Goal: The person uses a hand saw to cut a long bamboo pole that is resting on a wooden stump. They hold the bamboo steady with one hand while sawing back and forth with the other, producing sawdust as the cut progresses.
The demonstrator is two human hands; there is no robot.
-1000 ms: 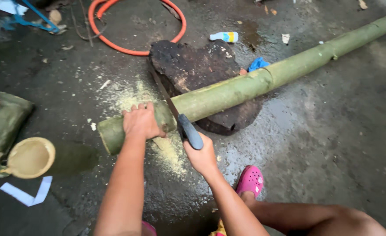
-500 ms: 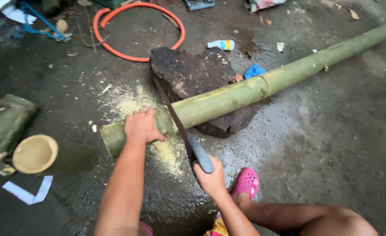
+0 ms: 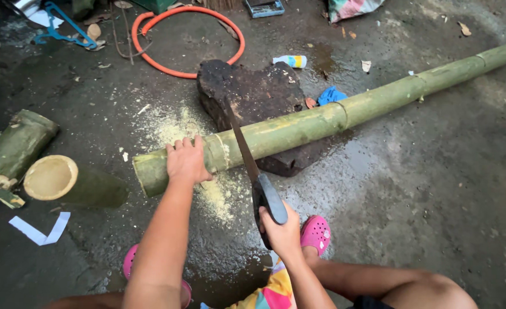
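Sawing step: left hand (image 3: 187, 162) presses flat on bamboo pole (image 3: 321, 121), right hand (image 3: 280, 229) fully closed on saw (image 3: 253, 171) (blade across pole). Next stroke prob. needs steady pole.

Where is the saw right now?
In the head view, the saw sits near the middle, its blade across the long bamboo pole just right of the left hand. The right hand grips its handle, above the pink shoe.
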